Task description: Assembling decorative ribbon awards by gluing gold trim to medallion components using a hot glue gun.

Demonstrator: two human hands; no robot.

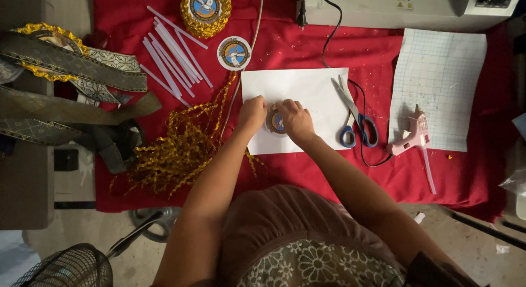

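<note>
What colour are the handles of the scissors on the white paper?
Blue, seen in the head view: the scissors lie right of both hands.

Yellow warning label (405,4) on top-edge machine (383,10)

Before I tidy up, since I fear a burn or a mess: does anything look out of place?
The glue gun lies on the grid sheet with a stick trailing onto the red cloth. Gold trim sprawls loose, and crumbs dot the cloth.

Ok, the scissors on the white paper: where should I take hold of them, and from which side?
Grip the scissors by the blue loop handles, coming from the near edge. They lie flat with the handles toward the person and the blades pointing away, to the right of the right hand, with a black cable alongside.
</note>
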